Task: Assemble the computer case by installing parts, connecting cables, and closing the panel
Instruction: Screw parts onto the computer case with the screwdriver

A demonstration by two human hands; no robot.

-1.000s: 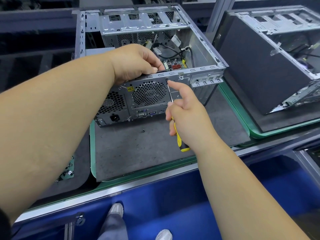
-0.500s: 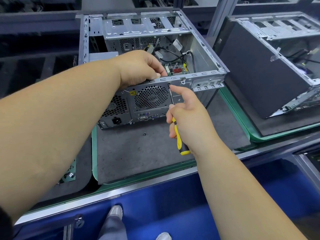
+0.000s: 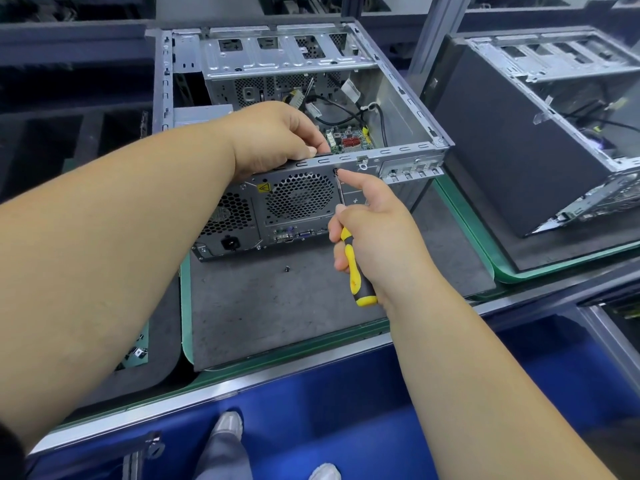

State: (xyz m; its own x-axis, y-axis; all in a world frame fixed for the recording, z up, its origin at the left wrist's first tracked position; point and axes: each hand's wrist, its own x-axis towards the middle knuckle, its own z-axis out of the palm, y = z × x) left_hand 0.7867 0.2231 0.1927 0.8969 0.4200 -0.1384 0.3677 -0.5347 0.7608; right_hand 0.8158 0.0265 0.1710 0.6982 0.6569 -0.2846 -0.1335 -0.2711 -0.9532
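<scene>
computer case (image 3: 398, 109) is bare stamped steel with the side open, lying on a rough grey mat (image 3: 277, 313) with a green edge. rear panel faces you: honeycomb fan grille, perforated psu vent, port row below. your left hand (image 3: 273, 136) is curled over the top rear rail, gripping it. your right hand (image 3: 372, 230) is clenched round the yellow-black screwdriver (image 3: 355, 268), index finger straight along the shaft, tip on a screw (image 3: 335, 171) under the rail. loose screw (image 3: 287, 269) on the mat
</scene>
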